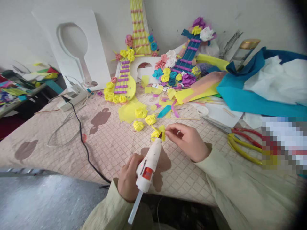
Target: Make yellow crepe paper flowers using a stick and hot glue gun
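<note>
Noted closest to the camera: translucent glue stick (135, 207), jutting from the rear of white glue gun (150, 163) over the near edge of the table (189, 179). Observed in the left hand (130, 177), with fingers closed around the gun's handle. Found tilted, dark nozzle pointing away from the near edge, at yellow crepe flower (157, 133) on mid-table. Recorded at the flower's right side: right hand (188, 142), thumb and forefinger together at the tips; cannot tell whether petal is pinched between. Logged just beyond and to the left: three loose yellow flowers (150, 119), beside thin yellow sheet (127, 111). Sighted toward the right edge: scissors (243, 151) with red and yellow handles, partly blurred out. Located along the far edge: yellow stringed cutout (131, 87) and blue stringed cutout (189, 56), both trimmed with paper flowers. Checked at the far left: white power strip (75, 97).
</note>
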`<state>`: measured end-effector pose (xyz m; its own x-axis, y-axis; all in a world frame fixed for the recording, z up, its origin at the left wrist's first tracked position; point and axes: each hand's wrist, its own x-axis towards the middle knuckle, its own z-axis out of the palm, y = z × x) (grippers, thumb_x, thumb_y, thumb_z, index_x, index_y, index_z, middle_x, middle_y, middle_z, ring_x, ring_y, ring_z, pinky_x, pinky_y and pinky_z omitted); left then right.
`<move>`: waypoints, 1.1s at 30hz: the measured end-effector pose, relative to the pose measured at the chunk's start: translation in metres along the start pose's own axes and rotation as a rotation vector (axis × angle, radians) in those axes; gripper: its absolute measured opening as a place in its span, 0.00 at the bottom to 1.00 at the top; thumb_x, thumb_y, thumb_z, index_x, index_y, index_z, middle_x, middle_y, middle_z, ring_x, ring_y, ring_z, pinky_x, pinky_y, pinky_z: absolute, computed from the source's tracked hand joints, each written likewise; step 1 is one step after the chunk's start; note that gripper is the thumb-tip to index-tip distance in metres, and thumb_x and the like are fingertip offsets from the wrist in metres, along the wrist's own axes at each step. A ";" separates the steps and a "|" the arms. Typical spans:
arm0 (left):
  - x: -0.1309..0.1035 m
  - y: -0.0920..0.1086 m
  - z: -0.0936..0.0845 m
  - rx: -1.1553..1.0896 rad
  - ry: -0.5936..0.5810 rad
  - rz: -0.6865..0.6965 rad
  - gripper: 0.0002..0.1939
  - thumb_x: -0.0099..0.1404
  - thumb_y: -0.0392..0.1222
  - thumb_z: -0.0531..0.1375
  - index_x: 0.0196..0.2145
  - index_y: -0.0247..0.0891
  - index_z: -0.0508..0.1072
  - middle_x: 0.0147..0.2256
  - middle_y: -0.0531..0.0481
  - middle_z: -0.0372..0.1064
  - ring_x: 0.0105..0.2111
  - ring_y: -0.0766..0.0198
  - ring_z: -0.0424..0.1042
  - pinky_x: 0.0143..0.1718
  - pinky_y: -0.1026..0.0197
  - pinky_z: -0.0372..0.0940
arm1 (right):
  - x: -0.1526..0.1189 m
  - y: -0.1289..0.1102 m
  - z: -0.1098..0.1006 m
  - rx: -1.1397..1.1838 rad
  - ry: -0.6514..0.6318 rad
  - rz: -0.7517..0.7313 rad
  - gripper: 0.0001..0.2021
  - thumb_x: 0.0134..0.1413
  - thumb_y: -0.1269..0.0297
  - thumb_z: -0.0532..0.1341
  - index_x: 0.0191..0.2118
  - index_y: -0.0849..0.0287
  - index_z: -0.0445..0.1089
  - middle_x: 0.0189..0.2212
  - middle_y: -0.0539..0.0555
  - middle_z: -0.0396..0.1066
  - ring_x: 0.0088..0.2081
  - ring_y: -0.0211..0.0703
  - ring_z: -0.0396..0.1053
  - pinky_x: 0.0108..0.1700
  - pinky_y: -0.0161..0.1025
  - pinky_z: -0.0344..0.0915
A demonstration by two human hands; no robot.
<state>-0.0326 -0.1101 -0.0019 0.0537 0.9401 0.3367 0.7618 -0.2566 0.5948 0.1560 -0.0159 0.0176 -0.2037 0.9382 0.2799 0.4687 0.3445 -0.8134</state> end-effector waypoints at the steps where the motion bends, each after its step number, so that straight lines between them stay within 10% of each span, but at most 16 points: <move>1: 0.000 0.000 0.001 0.008 0.006 0.006 0.03 0.58 0.38 0.53 0.31 0.38 0.64 0.23 0.54 0.62 0.21 0.68 0.64 0.22 0.66 0.59 | 0.000 0.000 0.000 -0.001 0.000 -0.003 0.04 0.49 0.67 0.58 0.31 0.59 0.70 0.28 0.51 0.73 0.26 0.36 0.67 0.28 0.34 0.64; 33: 0.003 0.001 0.002 0.052 0.052 0.058 0.03 0.58 0.37 0.50 0.28 0.38 0.63 0.20 0.57 0.59 0.17 0.70 0.60 0.19 0.67 0.55 | -0.001 -0.002 -0.001 -0.023 0.002 -0.042 0.05 0.49 0.69 0.58 0.31 0.60 0.70 0.30 0.51 0.74 0.28 0.36 0.68 0.28 0.34 0.64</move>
<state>-0.0303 -0.1074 -0.0022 0.0660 0.9109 0.4074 0.7908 -0.2967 0.5353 0.1562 -0.0171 0.0200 -0.2222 0.9227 0.3149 0.4797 0.3846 -0.7886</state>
